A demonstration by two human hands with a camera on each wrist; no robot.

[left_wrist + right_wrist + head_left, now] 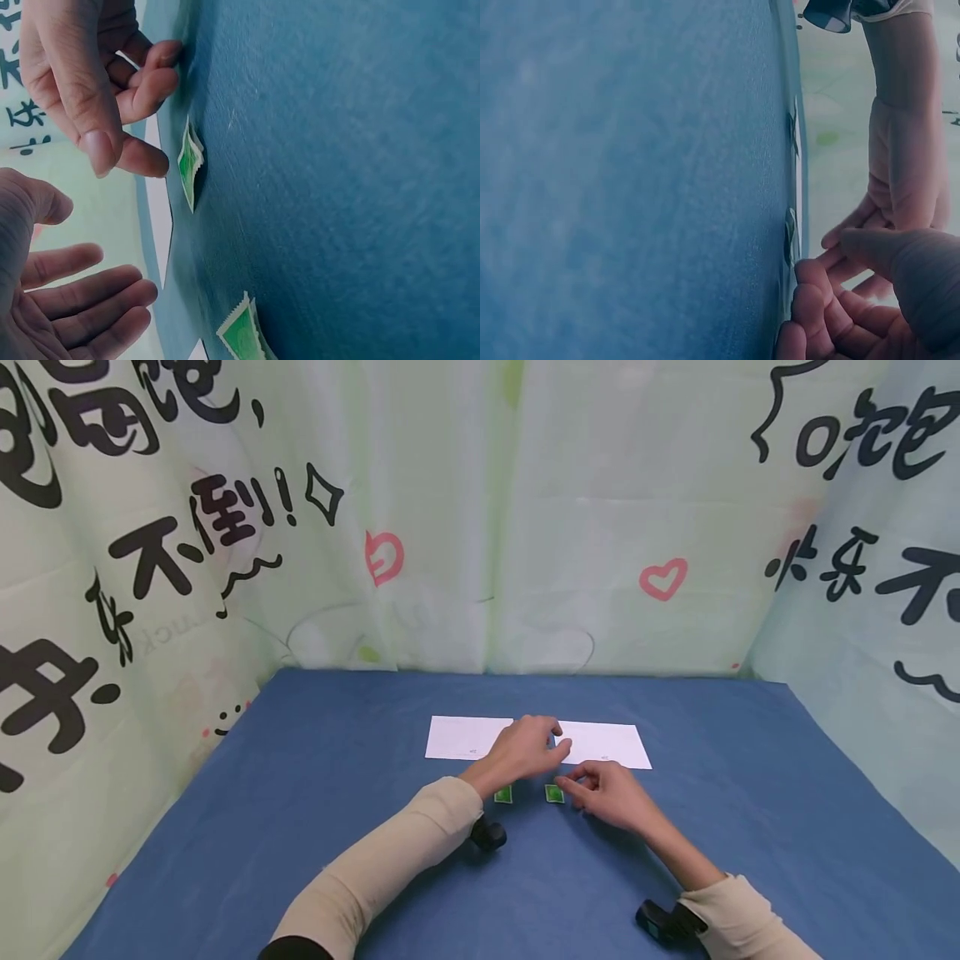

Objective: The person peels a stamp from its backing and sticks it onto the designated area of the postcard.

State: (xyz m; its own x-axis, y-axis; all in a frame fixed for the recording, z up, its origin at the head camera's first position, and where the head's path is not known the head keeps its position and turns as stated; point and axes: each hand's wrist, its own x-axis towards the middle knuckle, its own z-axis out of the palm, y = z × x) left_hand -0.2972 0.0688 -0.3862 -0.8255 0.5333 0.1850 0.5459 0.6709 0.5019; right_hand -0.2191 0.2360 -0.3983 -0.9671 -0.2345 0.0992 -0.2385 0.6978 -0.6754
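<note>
Two small green stamps with scalloped pale edges lie on the blue cloth: the left stamp (503, 795) beneath my left wrist, the right stamp (554, 793) beside my right fingertips. Beyond them lie a left white envelope-like paper (465, 737) and a right white envelope-like paper (603, 743). My left hand (527, 746) hovers over the place where these papers meet, fingers extended and holding nothing. My right hand (609, 795) is loosely bent near the right stamp; in the left wrist view its thumb and forefinger are apart from that stamp (189, 165), with nothing between them.
The blue tablecloth (420, 893) runs back to a pale printed curtain (450, 510), which also hangs along the left and right sides. Black wrist cameras sit below both hands, the right camera (663, 922) close above the cloth.
</note>
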